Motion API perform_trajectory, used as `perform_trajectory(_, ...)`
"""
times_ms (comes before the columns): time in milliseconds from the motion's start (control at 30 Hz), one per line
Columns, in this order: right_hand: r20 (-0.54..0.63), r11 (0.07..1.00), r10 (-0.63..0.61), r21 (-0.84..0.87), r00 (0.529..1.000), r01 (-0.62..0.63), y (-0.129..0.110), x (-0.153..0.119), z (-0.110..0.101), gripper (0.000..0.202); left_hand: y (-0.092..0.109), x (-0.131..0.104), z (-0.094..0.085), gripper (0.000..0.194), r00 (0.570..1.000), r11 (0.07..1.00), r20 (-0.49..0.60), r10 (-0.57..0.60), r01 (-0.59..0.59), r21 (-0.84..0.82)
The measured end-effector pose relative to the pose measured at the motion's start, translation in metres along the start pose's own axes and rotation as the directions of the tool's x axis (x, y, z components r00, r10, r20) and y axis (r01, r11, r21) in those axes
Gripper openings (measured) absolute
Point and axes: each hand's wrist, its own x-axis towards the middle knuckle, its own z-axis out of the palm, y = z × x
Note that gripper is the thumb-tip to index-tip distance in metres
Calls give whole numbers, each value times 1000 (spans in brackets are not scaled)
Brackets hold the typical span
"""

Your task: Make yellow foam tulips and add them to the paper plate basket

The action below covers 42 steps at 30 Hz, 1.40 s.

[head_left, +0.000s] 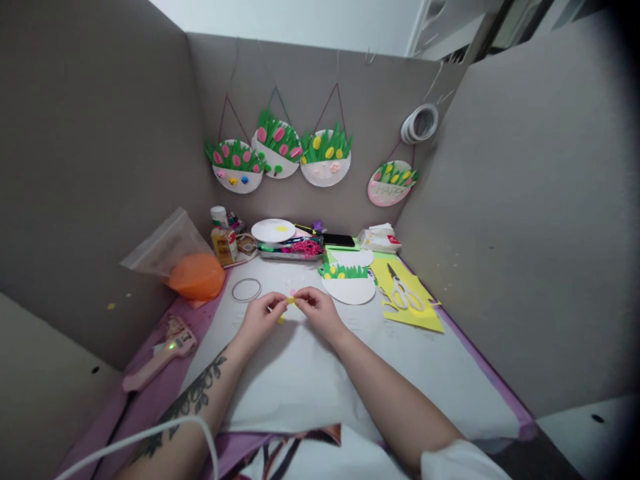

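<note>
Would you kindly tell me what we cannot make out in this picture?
All in the head view:
- Yellow piece: full shape, covered by fingers of the left hand and right hand.
- Bottle: label wording, too small and blurred.
- Tray: contents behind the white plate, hidden by it.
- White cable: ends, cut off by the bottom edge.

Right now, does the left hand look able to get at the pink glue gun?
Probably yes: nothing seems to stand between the left hand and the pink glue gun, but its grip is busy with a small yellow piece.
</note>
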Motion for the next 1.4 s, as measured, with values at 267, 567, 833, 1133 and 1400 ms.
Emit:
perform_trajectory(267,31,992,-5,122,1000,1,-5,-3,0,13,2,-2,-1,22,999,996,-38,20,-23,-88)
perform_trajectory(567,-14,991,-42,125,999,43,-8,-5,0,12,2,-3,-1,21,1000,978,-25,6,-11,-206)
perform_trajectory(833,14,983,47,175,999,-49,-11,-6,3,13,-1,-3,-4,16,977,983,-116,181,-183,-13)
perform_trajectory(1133,-50,996,-70,60,996,73,-10,-6,2,7,3,-2,-2,17,987,987,-79,140,-145,-64)
perform_trajectory(1400,-27,996,-83,24,996,84,-6,-7,3,9,2,-2,1,17,997,981,-78,30,-44,-191)
